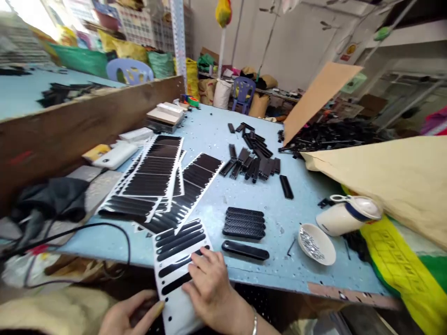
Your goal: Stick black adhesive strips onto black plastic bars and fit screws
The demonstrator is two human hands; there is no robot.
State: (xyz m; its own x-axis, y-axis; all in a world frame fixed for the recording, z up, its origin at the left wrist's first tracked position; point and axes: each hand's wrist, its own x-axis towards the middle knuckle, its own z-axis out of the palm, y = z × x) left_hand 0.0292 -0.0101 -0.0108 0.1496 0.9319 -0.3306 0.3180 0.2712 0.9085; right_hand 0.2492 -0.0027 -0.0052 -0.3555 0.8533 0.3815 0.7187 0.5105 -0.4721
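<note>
The black-striped sheet [176, 273] lay beneath the right hand [211, 284], which rested unclenched. The left hand [130, 315] pinched the sheet's edge.

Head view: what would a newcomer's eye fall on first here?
Probably the white sheet of black strips in the near foreground, with the right hand over it and the left hand at its left edge. Next might come the overlapping sheets just beyond, on the left of the blue table. The white bowl of small shiny bits also stands out, near the table's front edge at the right.
</note>
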